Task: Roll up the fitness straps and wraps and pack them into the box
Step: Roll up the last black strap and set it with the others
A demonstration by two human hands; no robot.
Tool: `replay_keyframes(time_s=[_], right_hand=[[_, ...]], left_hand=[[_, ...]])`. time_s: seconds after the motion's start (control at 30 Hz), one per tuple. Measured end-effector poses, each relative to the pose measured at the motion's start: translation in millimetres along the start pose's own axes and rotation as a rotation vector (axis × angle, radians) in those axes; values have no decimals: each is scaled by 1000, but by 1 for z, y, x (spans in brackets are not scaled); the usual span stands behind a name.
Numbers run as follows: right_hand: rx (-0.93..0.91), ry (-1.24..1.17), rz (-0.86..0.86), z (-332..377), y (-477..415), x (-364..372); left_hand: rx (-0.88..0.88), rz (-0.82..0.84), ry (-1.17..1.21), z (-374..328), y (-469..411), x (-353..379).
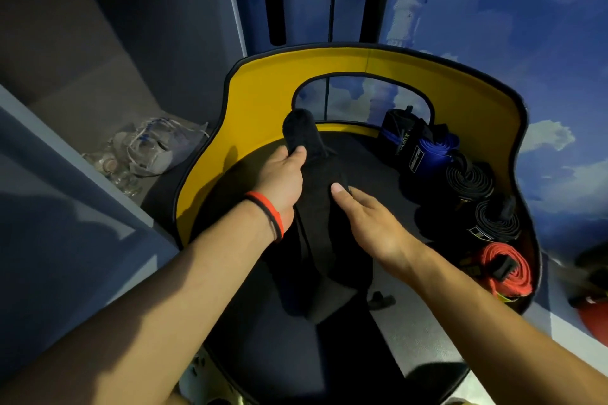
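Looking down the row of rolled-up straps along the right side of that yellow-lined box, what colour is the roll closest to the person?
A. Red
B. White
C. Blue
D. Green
A: the red roll sits at the near end of the row along the right wall of the yellow-lined box, closer to the person than the blue roll.

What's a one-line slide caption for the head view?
Packing: left hand grips a black wrap inside the yellow-walled box, right hand resting on it; rolled straps line the right wall.
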State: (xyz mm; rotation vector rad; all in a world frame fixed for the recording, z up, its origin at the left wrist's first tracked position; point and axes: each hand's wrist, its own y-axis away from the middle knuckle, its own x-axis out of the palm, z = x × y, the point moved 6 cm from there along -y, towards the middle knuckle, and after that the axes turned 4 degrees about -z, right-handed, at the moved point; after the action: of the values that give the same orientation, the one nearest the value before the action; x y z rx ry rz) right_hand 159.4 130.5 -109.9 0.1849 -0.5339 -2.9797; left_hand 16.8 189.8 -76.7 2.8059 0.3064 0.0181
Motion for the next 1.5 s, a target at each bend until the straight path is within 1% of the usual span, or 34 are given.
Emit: replay_keyframes(time_s=[0.03, 0.07, 0.13, 0.17, 0.23, 0.3, 0.33, 0.37, 0.4, 0.43, 0.47, 0.6, 0.67, 0.7, 0.73, 0.8, 0.83, 0.87, 0.93, 1.0, 1.07, 1.13, 1.23, 1.3, 1.37, 1.43, 1.5], right_hand=[[38, -45, 23, -3, -1, 1], [83, -116, 8, -5, -3, 2], [75, -206, -9, -8, -5, 4], [47, -201, -7, -4, -2, 7], [32, -150, -83, -8, -1, 7], [15, -110, -183, -11, 0, 6], [2, -94, -210, -11, 0, 7], [9, -103, -217, -14, -1, 7], [34, -107, -215, -15, -1, 8], [50, -106, -207, -16, -1, 9], [85, -110, -194, -17, 1, 10], [245, -75, -35, -42, 15, 24], [289, -124, 56, -51, 23, 31], [278, -158, 71, -51, 24, 31], [260, -187, 73, -49, 24, 28], [226, -202, 67, -48, 22, 22], [219, -203, 64, -49, 20, 19], [218, -209, 68, -49, 20, 17], [235, -255, 99, -53, 23, 15], [292, -297, 185, -58, 30, 18], [366, -239, 285, -67, 37, 18], [389, -161, 345, -73, 40, 10], [379, -28, 360, -68, 38, -9], [371, 37, 317, -68, 37, -17], [362, -81, 297, -70, 38, -17], [338, -217, 339, -70, 42, -10], [321, -229, 359, -69, 40, -8]], left_hand=[[4, 5, -19, 3, -2, -1], [-4, 7, -31, 4, 0, -1], [-8, -9, -36, 5, 2, 0], [-24, -29, -40, 6, 2, -2], [-125, -34, 19, 15, 5, -4], [-251, 60, 135, 26, 14, 3], [-293, 98, 120, 33, 19, 7], [-315, 112, 52, 37, 25, 10], [-320, 81, -27, 43, 26, 10], [-291, 42, -112, 46, 24, 9], [-268, 17, -144, 49, 19, 7], [-237, -155, -165, 39, -11, -14], [-260, -221, -212, 34, -21, -26], [-289, -204, -190, 39, -25, -28], [-341, -147, -126, 47, -26, -25], [-479, 26, 1, 65, -18, -13], [-500, 93, 20, 67, -9, -5], [-489, 132, 0, 69, -5, 1], [-421, 108, -89, 66, -5, 5], [-387, 66, -124, 61, -10, 5], [-367, 47, -131, 60, -17, 6], [-320, 40, -167, 57, -20, 7], [-245, 78, -186, 55, -18, 16], [-203, 77, -162, 55, -17, 23], [-165, 72, -132, 53, -20, 29], [-131, 81, -97, 42, -19, 32], [-128, 59, -65, 36, -21, 32]])
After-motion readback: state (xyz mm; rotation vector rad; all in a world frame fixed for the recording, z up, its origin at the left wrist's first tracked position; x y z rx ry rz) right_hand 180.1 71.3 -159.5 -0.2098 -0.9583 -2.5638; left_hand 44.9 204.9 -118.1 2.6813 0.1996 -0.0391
